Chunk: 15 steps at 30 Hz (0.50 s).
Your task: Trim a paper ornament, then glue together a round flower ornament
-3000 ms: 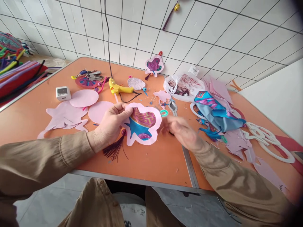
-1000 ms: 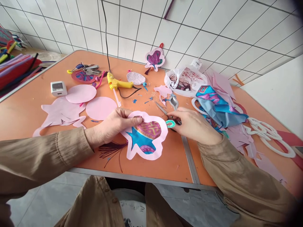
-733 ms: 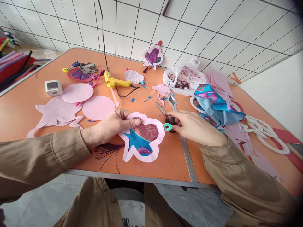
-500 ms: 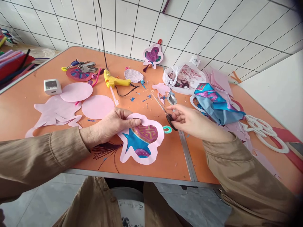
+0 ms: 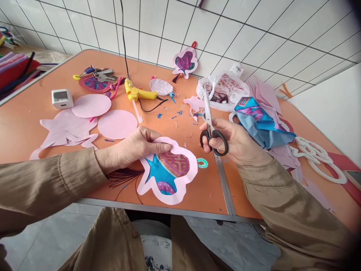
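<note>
Between the thumb and fingers of my left hand is a flat pink-edged fabric ornament, its middle patterned in blue, purple and gold. A turquoise loop sticks out at its right side, and a dark tassel hangs out at its left. My right hand grips a pair of scissors by the black handles, to the right of the ornament and apart from it. The scissor blades point up and away, close together. My left fingertips are hidden behind the ornament.
A yellow glue gun lies behind my left hand, its cord rising. Pink ovals and a white cube-shaped adapter are at left. Blue cloth and a plastic bag sit at right. A similar ornament leans on the tiled wall.
My right hand has taken the scissors up from the table and raised them, blades now pointing upward. My left hand keeps the ornament in nearly the same place, tilted slightly.
</note>
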### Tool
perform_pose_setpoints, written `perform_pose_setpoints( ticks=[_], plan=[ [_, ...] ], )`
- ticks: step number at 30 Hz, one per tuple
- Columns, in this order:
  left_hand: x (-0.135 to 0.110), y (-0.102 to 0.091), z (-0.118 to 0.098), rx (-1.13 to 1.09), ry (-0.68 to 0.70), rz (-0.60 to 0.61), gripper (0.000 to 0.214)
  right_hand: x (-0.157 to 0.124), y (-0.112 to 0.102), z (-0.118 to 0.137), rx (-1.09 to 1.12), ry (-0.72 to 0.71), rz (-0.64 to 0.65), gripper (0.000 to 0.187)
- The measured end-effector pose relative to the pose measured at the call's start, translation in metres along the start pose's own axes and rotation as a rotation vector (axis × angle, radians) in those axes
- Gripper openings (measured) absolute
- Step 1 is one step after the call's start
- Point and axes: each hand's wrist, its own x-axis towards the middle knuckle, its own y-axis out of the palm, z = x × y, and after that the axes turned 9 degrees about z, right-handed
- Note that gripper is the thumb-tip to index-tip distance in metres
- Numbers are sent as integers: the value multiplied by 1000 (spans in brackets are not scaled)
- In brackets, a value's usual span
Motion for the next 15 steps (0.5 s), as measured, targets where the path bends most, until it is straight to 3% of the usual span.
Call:
perform_pose_setpoints(
  ticks=[6,15],
  plan=[
    [2,-2,6,-82,43,15,34,0,15,-1,11,1,179,63],
    [1,-2,5,-136,31,28,29,1,19,-10,88,-52,327,57]
  ],
)
